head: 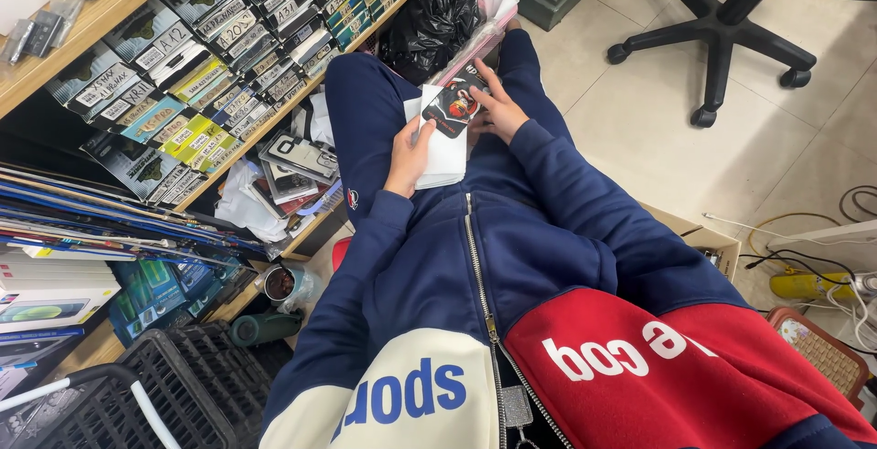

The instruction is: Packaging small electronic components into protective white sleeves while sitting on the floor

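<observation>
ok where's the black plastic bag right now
In the head view the black plastic bag sits top centre, just beyond the person's knees, beside the shelf of labelled boxes.

Both hands meet over the lap: the left hand under a stack of packets, the right hand on its far side. Shelves stand left, an office chair right, a crate near-left.

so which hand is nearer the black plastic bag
Right. The right hand rests on the dark card just below the black plastic bag; the left hand grips the white packets farther down the lap.
</observation>
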